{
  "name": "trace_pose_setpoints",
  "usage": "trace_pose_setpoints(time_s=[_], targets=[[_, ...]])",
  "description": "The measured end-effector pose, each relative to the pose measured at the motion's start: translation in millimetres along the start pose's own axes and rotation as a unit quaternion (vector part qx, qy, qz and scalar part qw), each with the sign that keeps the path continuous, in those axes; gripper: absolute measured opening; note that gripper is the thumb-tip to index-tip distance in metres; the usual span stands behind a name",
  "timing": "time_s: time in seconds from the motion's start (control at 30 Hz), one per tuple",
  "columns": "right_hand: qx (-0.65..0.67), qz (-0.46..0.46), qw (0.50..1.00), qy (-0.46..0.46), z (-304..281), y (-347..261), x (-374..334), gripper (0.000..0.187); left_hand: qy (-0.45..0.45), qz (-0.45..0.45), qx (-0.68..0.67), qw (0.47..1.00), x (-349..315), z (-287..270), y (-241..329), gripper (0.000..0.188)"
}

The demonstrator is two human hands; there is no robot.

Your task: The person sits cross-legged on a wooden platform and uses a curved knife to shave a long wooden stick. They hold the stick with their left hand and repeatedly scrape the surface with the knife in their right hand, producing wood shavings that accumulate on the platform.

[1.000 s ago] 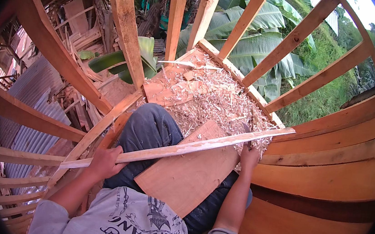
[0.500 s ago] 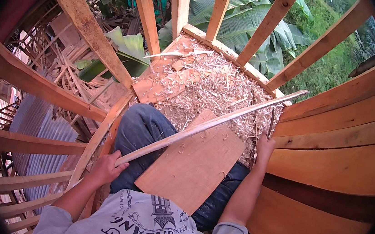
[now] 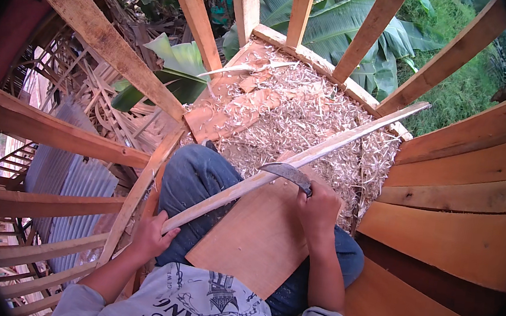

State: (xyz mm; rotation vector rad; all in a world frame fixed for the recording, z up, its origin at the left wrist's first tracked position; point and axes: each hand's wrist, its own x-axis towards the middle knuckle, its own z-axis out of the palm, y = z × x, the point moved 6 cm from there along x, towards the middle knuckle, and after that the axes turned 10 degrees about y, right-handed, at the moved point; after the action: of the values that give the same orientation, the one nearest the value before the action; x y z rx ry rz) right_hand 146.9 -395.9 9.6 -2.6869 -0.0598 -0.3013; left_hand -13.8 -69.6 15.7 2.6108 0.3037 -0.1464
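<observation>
A long, pale wooden stick (image 3: pixel 342 144) slants up and away to the right across my lap. Its near end is gripped in my left hand (image 3: pixel 154 234), beside my left knee. My right hand (image 3: pixel 318 205) is closed round the handle of a curved knife (image 3: pixel 288 173); the handle itself is mostly hidden by the fingers. The dark hooked blade points left and lies at the stick's middle, seemingly against it. Beneath both, a flat board (image 3: pixel 255 238) rests on my thighs, tilted, with its far part under the stick.
Curly wood shavings (image 3: pixel 306 117) cover the floor ahead, with flat planks (image 3: pixel 214 120) partly beneath them. Upright wooden slats (image 3: pixel 364 40) stand along the far side, banana leaves beyond. A plank wall (image 3: pixel 442 239) closes the right side. Corrugated metal sheets (image 3: pixel 82 195) show outside on the left.
My right hand has brought the knife from the far right, near the stick's far end, back left to its middle. My left hand still holds the near end. The view has shifted slightly.
</observation>
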Motion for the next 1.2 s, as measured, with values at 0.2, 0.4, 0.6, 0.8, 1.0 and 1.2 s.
trace_pose_setpoints(time_s=[0.2,0.4,0.6,0.8,1.0,1.2], targets=[[0.009,0.032,0.999,0.018,0.0,10.9,10.4,0.029,0.01,0.012,0.004,1.0,-0.7,5.1,-2.9,0.037],[-0.009,0.23,0.969,0.094,-14.2,92.3,31.6,0.021,0.008,0.025,-0.015,1.0,3.8,7.5,-4.9,0.036],[0.072,0.146,0.982,0.09,-16.1,59.4,22.4,0.022,-0.045,-0.016,-0.041,0.998,7.6,7.0,-9.6,0.033],[0.099,0.038,0.994,-0.005,1.3,7.2,11.7,0.019,-0.067,-0.027,-0.042,0.997,13.3,4.8,-5.3,0.032],[0.044,0.226,0.97,0.078,-24.9,85.9,35.2,0.019,-0.043,-0.006,-0.01,0.999,10.2,7.2,-4.9,0.033],[0.076,0.241,0.964,0.077,-20.7,85.3,32.4,0.023,-0.016,0.015,-0.033,0.999,9.5,10.4,-7.8,0.032]])
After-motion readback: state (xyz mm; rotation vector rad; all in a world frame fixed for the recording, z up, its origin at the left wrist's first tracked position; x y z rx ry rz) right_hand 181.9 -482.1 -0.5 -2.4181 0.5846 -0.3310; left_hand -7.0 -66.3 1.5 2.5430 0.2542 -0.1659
